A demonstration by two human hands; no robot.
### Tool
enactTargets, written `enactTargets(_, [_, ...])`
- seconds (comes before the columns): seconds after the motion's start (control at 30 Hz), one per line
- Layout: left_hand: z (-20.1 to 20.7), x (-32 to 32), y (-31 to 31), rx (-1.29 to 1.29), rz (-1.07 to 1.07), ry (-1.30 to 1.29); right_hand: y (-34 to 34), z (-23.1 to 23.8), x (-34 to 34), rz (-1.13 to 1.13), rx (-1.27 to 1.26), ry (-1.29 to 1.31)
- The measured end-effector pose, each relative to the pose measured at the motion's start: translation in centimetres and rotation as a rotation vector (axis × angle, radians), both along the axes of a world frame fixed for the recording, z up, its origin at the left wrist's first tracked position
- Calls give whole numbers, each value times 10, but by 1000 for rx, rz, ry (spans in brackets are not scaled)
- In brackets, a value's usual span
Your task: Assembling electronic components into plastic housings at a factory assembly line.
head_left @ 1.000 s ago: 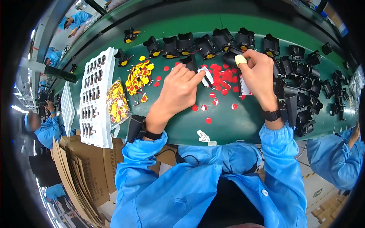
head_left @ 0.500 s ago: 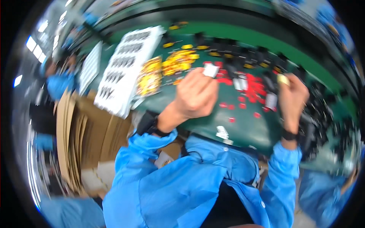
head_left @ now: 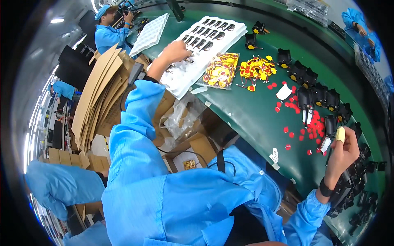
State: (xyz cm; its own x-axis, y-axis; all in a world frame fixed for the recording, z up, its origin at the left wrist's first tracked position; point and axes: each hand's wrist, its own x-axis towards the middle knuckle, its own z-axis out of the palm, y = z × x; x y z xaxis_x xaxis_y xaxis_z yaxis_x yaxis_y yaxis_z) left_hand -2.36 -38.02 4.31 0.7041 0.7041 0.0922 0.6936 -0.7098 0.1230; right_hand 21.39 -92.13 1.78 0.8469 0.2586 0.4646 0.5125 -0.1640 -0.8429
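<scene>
My left hand point(head_left: 175, 52) reaches over the white moulded tray point(head_left: 221, 43), its fingers bent down onto a small dark part point(head_left: 188, 60) in one of the pockets. Rows of small black parts point(head_left: 204, 29) fill the tray's far side. On the right, my right hand point(head_left: 344, 153) is raised beside a black housing point(head_left: 330, 125) with a white ribbed tab point(head_left: 325, 144). A yellow finger cot point(head_left: 340, 134) covers one of its fingertips. Those fingers are bent together, and whether anything is between them I cannot make out. Red discs point(head_left: 315, 125) lie scattered nearby.
A bag of yellow-and-red parts point(head_left: 221, 70) and a loose pile of them point(head_left: 258, 69) lie beside the tray. Black housings point(head_left: 305, 76) line the green table's point(head_left: 246, 110) far side. Cardboard sheets point(head_left: 98, 94) stand at left; a co-worker point(head_left: 111, 33) works beyond.
My left hand has moved left, from above the middle of the table to the tray. My right hand stays by the black housings. The view has turned and sharpened.
</scene>
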Motion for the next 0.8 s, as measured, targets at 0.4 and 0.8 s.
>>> enactTargets(0.4, [29,48,-93,449,-167,92,-2,-11,3,126,-31,11])
enactTargets(0.8, [-20,176,-326,-26,-1497,-781,3,-5,12,717,228,399])
